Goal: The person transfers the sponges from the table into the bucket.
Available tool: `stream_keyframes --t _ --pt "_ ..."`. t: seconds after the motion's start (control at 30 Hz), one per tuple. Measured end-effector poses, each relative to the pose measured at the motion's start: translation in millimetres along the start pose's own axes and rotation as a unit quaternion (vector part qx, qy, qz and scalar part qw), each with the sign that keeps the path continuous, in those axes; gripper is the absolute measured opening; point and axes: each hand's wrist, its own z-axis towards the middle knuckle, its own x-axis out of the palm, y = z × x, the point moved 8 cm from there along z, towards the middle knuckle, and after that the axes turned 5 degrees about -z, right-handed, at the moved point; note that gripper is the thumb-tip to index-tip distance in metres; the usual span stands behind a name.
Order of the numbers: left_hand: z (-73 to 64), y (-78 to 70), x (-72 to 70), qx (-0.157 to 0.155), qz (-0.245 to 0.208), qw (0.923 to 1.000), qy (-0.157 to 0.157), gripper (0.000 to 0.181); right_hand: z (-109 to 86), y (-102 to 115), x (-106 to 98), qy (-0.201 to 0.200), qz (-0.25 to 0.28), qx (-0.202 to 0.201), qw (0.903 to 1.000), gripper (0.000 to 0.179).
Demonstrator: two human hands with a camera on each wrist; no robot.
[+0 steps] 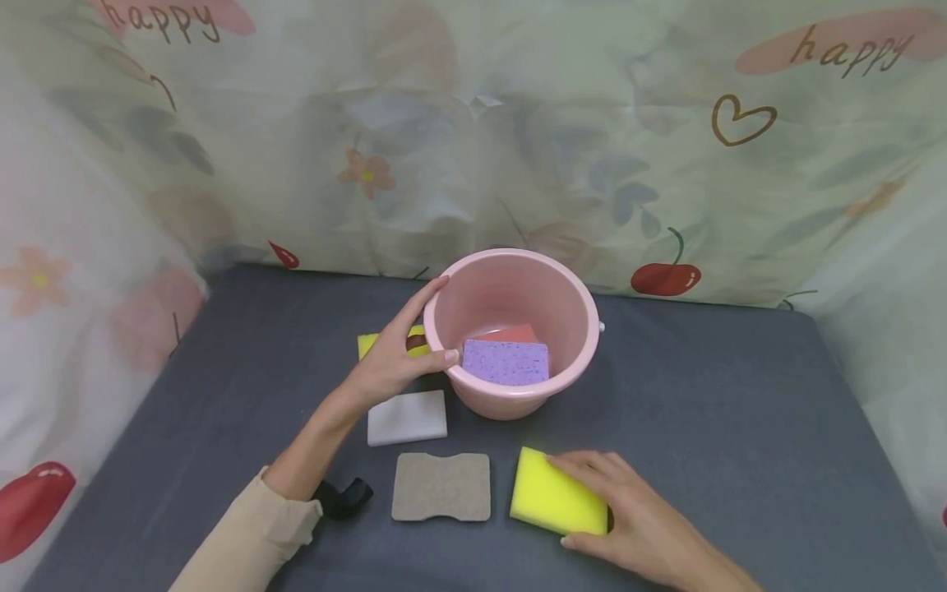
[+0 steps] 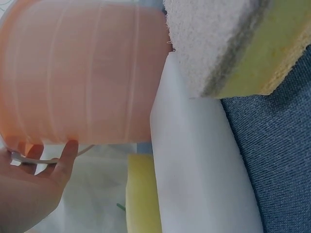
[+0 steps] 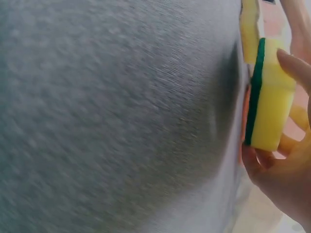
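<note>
A pink bucket (image 1: 510, 406) stands toward the back of the dark grey table. My left hand (image 1: 385, 362) grips its rim on the left side, thumb at the near edge; in the left wrist view that hand's fingers (image 2: 70, 155) touch the bucket wall near the handle. Inside the bucket lie a speckled purple sponge (image 1: 506, 363) and, partly behind it, a red sponge (image 1: 522, 333). Front right of the bucket, my right hand (image 1: 629, 506) holds a yellow scouring sponge (image 1: 558, 495) between thumb and fingers. The right wrist view shows the sponge's green scouring layer (image 3: 256, 97) facing the table.
A white sponge (image 1: 408, 418) lies left of the bucket, and a greyish-tan scouring sponge (image 1: 441, 487) in front. Another yellow sponge (image 1: 366, 344) is partly hidden behind my left hand. Beside my left sleeve is a black object (image 1: 348, 498). A patterned curtain (image 1: 473, 148) hangs behind the table.
</note>
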Motion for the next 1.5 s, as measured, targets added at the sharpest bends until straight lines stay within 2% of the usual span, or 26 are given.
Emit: stream_keyframes --t 0.17,0.37,0.47,0.57,0.63,0.93,1.23,1.37,1.5 --pt "0.8 0.5 -0.3 0.001 0.001 1.0 -0.002 0.09 0.1 12.0 -17.3 -0.033 -0.008 -0.046 0.9983 0.08" --pt "-0.3 0.3 2.0 -0.002 -0.003 1.0 0.004 0.089 -1.1 25.3 -30.5 -0.028 -0.027 -0.062 0.9973 0.086" --pt "-1.4 -1.0 1.4 0.002 -0.003 1.0 0.004 0.089 -0.6 39.0 -42.6 -0.05 -0.031 -0.113 0.9919 0.089" --pt "-2.9 -1.2 0.4 0.005 -0.001 1.0 0.003 0.089 0.5 53.0 -56.2 -0.071 -0.034 -0.16 0.984 0.085" --pt "-3.3 -0.7 -0.1 0.006 0.002 1.0 0.002 0.09 1.3 60.3 -64.2 -0.076 -0.032 -0.178 0.9806 0.082" --pt "-3.1 -1.5 0.8 0.012 -0.004 0.9999 0.004 0.09 5.2 77.8 -94.7 -0.076 -0.019 -0.205 0.9755 0.076" --pt "-1.7 -1.0 1.7 0.012 -0.007 0.9999 0.005 0.09 12.3 86.9 -119.5 -0.079 -0.046 -0.213 0.9727 0.075" --pt "-2.0 0.4 2.8 0.006 -0.007 0.9999 0.005 0.09 16.5 88.9 -131.8 -0.089 -0.044 -0.219 0.9706 0.07" --pt "-1.6 0.2 2.5 0.006 -0.004 1.0 0.001 0.09 21.9 92.1 -146.1 -0.114 -0.047 -0.239 0.9633 0.065"
